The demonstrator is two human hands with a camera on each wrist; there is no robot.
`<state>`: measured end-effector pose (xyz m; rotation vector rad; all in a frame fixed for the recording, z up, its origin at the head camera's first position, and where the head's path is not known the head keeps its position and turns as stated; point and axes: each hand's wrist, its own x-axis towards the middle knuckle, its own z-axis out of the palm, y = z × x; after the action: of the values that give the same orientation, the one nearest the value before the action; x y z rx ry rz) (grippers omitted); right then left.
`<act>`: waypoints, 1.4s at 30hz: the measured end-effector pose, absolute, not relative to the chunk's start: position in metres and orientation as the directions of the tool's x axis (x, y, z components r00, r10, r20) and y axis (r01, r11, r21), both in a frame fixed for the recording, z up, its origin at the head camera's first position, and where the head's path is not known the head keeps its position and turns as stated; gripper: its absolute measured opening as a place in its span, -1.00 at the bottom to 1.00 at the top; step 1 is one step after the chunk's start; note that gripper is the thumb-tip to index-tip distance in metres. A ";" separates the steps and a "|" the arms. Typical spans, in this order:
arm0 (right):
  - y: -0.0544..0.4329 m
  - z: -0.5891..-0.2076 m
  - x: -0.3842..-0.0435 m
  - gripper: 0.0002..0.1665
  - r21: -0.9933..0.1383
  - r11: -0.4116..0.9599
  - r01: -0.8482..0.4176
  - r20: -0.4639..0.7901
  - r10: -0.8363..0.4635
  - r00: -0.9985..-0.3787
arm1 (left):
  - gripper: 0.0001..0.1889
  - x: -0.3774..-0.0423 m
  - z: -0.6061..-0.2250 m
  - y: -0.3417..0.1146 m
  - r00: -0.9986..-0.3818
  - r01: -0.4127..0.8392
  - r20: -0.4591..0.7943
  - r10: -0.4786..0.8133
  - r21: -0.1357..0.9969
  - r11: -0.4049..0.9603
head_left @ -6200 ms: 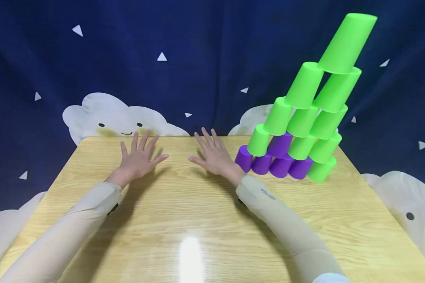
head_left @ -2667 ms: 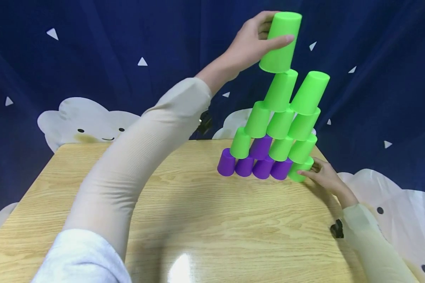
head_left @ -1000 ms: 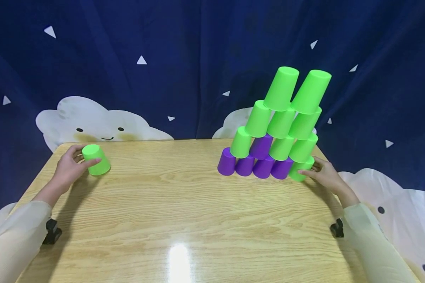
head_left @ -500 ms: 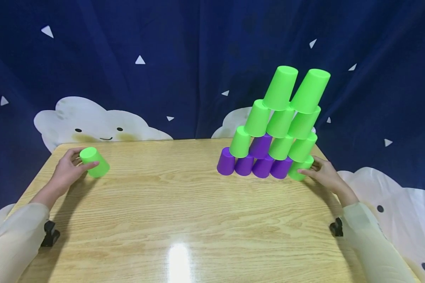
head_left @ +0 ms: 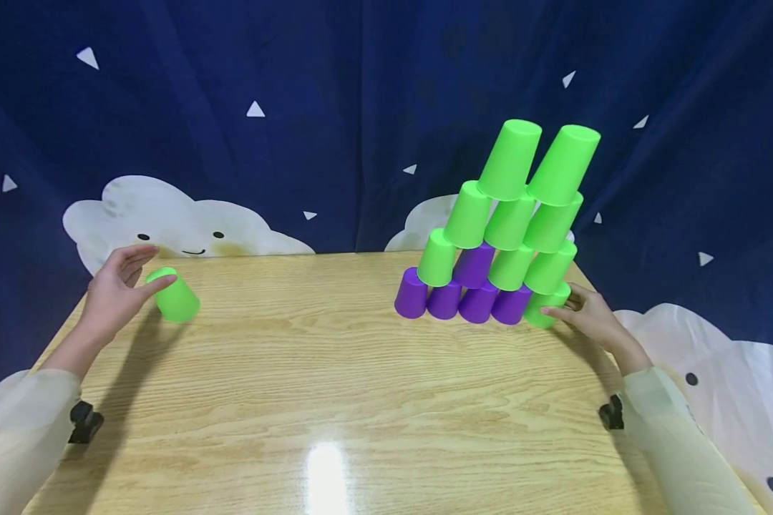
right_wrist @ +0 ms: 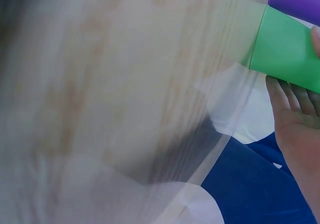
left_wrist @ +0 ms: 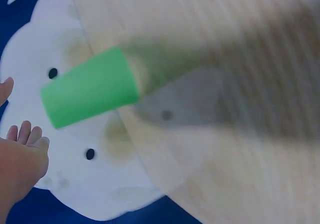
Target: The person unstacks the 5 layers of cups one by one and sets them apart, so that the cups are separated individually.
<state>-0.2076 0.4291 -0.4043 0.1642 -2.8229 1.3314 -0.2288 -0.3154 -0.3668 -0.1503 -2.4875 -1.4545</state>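
Note:
A single green cup (head_left: 177,297) stands upside down at the table's far left. Beside it my left hand (head_left: 112,295) is spread, fingers and thumb lifted off the cup; the left wrist view shows a gap between that hand (left_wrist: 22,166) and the cup (left_wrist: 90,88). On the right rises a stack of upside-down cups in four rows, two green cups forming its top row. My right hand (head_left: 594,320) holds the green cup (head_left: 541,315) at the right end of the bottom row, thumb in front, fingertips partly hidden behind it.
The stack's lowest row also has purple cups (head_left: 411,297); one more purple cup (head_left: 474,266) sits in the second row. Behind the wooden table (head_left: 309,372) hangs a dark blue curtain (head_left: 296,157) with white clouds and triangles.
The top green cup was lifted off the stack by my left hand and set down at the far left. Just now that hand has let go and drawn back. The right hand stays put.

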 end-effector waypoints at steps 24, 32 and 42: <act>0.429 -0.406 -0.207 -0.28 -0.781 0.613 -0.117 0.077 -0.091 -0.993 | -0.41 -0.285 -0.269 -0.117 -0.857 0.503 0.428 0.285 0.816 0.286; 0.430 -0.404 -0.205 -0.20 -0.776 0.623 -0.095 0.058 -0.080 -0.995 | -0.44 -0.287 -0.220 -0.028 -0.754 0.612 0.514 0.409 0.776 0.153; 0.433 -0.403 -0.204 -0.21 -0.777 0.619 -0.112 0.077 -0.083 -0.994 | -0.41 -0.288 -0.187 0.041 -0.688 0.650 0.535 0.491 0.755 0.088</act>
<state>-0.2044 0.4329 -0.4029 0.1689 -2.7968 1.3458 -0.2878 0.0406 -0.1866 -1.1681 -2.2061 -1.6600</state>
